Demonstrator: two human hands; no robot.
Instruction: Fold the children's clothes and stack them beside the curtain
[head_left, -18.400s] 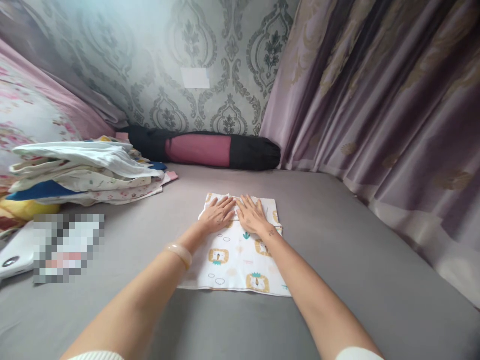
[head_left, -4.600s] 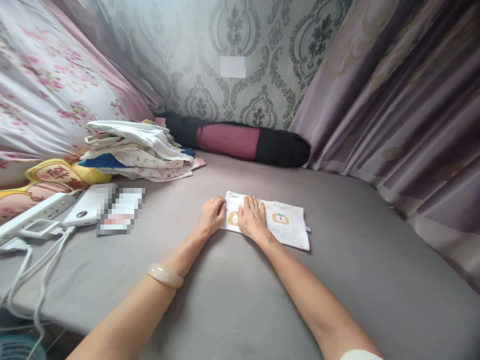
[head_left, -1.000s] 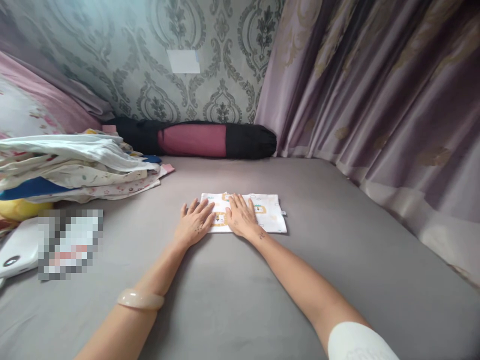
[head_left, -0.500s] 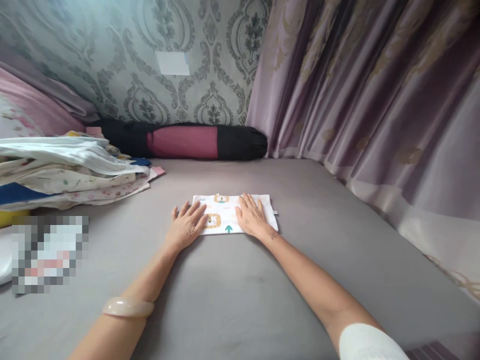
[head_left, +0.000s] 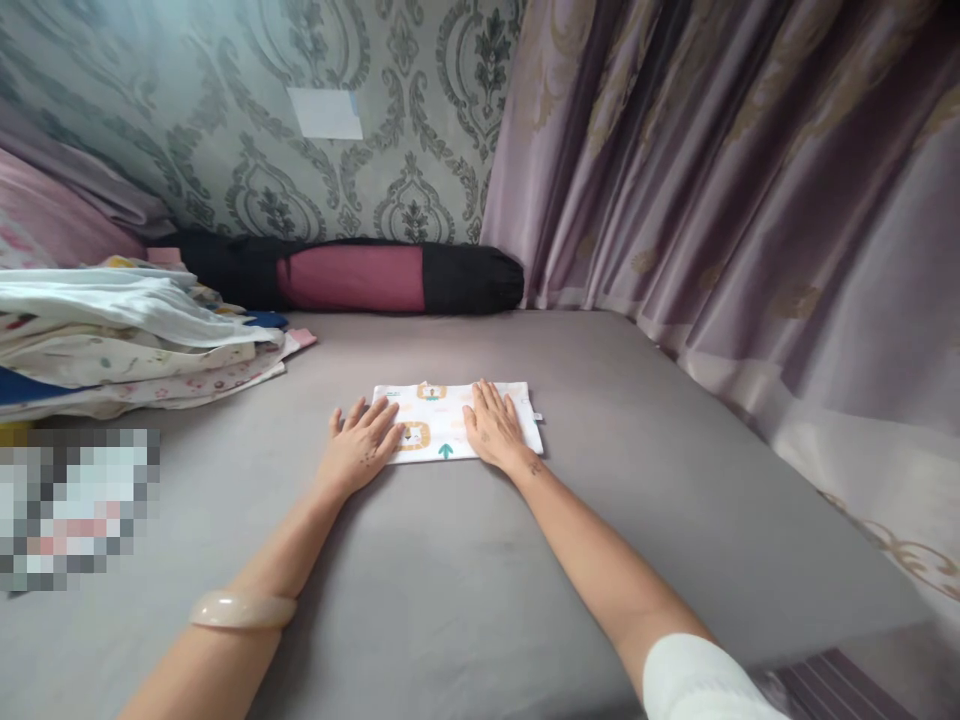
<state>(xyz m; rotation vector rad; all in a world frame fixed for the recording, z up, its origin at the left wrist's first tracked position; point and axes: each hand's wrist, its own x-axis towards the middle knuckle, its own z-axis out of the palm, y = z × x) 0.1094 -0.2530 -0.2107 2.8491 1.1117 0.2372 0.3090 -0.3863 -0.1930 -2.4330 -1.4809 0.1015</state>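
A folded white cloth [head_left: 448, 425] printed with orange lions and a green arrow-like plant lies flat on the grey bed sheet [head_left: 450, 560]. Its shape is a neat rectangle, and a small white tag sticks out at its right edge. My left hand [head_left: 361, 445] rests over the cloth's left edge, fingers spread, partly on the sheet. On the cloth's right half lies my right hand [head_left: 495, 428], palm down with the fingers stretched out. Neither hand grips anything. A pale bangle [head_left: 244, 609] circles my left forearm.
Loose clothes [head_left: 135, 330] are heaped at the left. A long black and maroon bolster-like roll [head_left: 349, 278] lies along the patterned wall. Purple curtains [head_left: 675, 180] hang down the right side of the bed. A blurred-out item [head_left: 82, 510] lies at the lower left.
The whole view has shifted slightly, so everything appears a little further left and higher. Both hands stay flat on the cloth, which looks unchanged.
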